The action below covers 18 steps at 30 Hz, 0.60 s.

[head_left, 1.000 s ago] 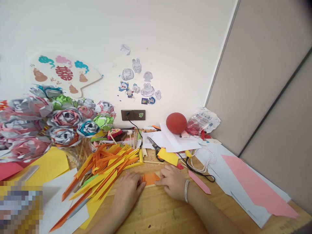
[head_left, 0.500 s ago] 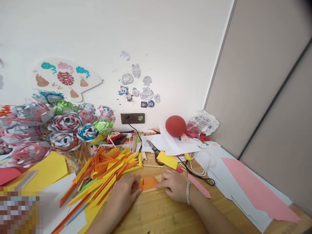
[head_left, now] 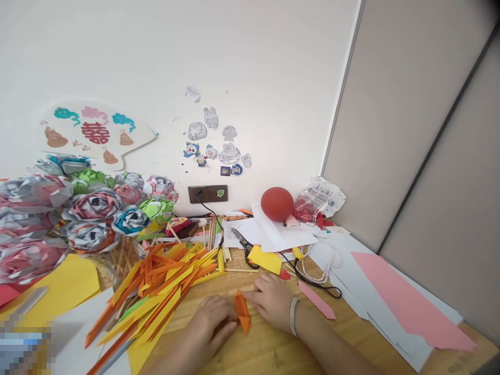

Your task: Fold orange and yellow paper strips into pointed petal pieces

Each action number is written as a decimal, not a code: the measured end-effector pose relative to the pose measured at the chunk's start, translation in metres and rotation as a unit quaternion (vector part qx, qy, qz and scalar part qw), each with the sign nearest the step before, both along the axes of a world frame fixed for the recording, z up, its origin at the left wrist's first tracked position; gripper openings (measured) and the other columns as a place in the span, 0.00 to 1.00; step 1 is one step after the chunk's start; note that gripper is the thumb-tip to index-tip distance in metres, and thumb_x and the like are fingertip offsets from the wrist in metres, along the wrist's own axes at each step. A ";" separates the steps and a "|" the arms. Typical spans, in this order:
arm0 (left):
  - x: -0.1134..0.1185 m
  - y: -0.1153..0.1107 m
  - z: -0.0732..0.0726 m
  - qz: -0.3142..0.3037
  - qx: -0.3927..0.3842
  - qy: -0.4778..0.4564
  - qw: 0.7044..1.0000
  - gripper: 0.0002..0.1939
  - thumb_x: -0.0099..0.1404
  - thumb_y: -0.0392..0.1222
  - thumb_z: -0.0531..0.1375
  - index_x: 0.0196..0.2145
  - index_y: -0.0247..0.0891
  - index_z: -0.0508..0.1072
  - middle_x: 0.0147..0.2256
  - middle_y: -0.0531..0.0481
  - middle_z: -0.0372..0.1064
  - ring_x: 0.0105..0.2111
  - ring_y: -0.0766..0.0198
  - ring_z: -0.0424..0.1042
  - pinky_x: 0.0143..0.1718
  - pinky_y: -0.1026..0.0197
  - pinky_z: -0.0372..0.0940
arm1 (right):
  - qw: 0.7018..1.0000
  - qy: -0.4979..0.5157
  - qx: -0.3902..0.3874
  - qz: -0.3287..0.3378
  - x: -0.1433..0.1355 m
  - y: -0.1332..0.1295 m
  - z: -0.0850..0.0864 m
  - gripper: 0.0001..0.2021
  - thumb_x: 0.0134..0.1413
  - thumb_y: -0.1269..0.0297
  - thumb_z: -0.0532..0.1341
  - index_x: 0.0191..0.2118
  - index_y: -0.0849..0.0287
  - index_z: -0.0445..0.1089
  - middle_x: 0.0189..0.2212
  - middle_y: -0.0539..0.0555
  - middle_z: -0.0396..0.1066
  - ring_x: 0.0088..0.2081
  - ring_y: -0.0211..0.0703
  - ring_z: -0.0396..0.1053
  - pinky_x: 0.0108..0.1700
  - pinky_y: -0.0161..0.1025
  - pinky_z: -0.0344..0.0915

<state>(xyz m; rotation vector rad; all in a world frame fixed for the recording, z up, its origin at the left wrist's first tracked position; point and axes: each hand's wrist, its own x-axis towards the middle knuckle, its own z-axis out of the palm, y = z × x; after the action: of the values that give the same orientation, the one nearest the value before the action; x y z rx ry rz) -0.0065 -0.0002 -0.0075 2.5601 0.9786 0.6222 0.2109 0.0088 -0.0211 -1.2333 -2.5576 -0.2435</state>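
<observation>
A small folded orange paper piece [head_left: 242, 311] lies on the wooden table between my hands, its long side pointing toward me. My left hand [head_left: 216, 324] is at its left edge with the fingers curled together around the side. From the right, my right hand [head_left: 269, 299], with a silvery bracelet on the wrist, touches the paper's upper end with an extended finger; its other fingers are bent. Left of my hands lies a pile of folded orange and yellow strips [head_left: 164, 286].
Paper flowers [head_left: 97, 205] stand at the left. Beyond my hands are black scissors [head_left: 247, 249], a yellow paper [head_left: 265, 259] and a red balloon [head_left: 277, 204]. Pearl strings [head_left: 326, 273], a pink strip [head_left: 317, 300] and pink and white sheets [head_left: 406, 302] lie at the right.
The orange paper has turned from lying sideways to pointing toward me and looks narrower. Both hands have shifted around it, and the view has moved slightly.
</observation>
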 end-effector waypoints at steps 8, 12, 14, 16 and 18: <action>-0.007 0.015 -0.011 -0.025 0.105 -0.007 0.994 0.12 0.66 0.36 0.50 0.41 0.43 0.71 0.42 0.48 0.72 0.43 0.61 0.70 0.46 0.58 0.65 | 0.998 0.036 0.004 0.055 -0.001 0.000 0.003 0.13 0.56 0.62 0.59 0.47 0.49 0.67 0.33 0.50 0.66 0.37 0.43 0.59 0.38 0.39 0.54; -0.005 0.012 -0.007 -0.007 0.160 0.035 0.986 0.12 0.67 0.39 0.50 0.36 0.41 0.73 0.33 0.48 0.73 0.35 0.60 0.71 0.39 0.59 0.66 | 0.992 0.097 -0.001 0.086 0.000 -0.004 0.008 0.11 0.55 0.55 0.60 0.39 0.55 0.69 0.31 0.50 0.67 0.36 0.42 0.60 0.39 0.39 0.55; -0.006 0.011 -0.005 0.011 0.192 0.057 0.980 0.13 0.68 0.41 0.49 0.33 0.41 0.73 0.29 0.49 0.72 0.31 0.59 0.70 0.35 0.58 0.66 | 0.988 0.114 -0.012 0.103 -0.001 -0.006 0.009 0.16 0.49 0.48 0.63 0.35 0.57 0.69 0.30 0.49 0.67 0.35 0.41 0.61 0.39 0.39 0.55; -0.007 0.010 -0.003 0.030 0.206 0.065 0.976 0.14 0.68 0.42 0.49 0.31 0.40 0.73 0.27 0.49 0.71 0.30 0.59 0.70 0.33 0.58 0.65 | 0.988 0.104 -0.020 0.109 -0.002 -0.007 0.008 0.17 0.46 0.47 0.65 0.32 0.57 0.67 0.30 0.49 0.67 0.34 0.41 0.61 0.38 0.39 0.54; -0.008 0.009 -0.001 0.043 0.201 0.066 0.976 0.14 0.68 0.41 0.49 0.29 0.40 0.71 0.27 0.49 0.70 0.29 0.59 0.69 0.33 0.58 0.65 | 0.992 0.074 -0.014 0.103 -0.003 -0.006 0.007 0.13 0.49 0.53 0.64 0.31 0.57 0.67 0.30 0.49 0.68 0.34 0.41 0.61 0.37 0.39 0.54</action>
<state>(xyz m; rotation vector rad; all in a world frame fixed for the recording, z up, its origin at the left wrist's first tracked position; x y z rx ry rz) -0.0142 0.0088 -0.0085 2.9575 1.1074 0.7487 0.2076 0.0025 -0.0141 -0.9472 -2.5415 -0.0688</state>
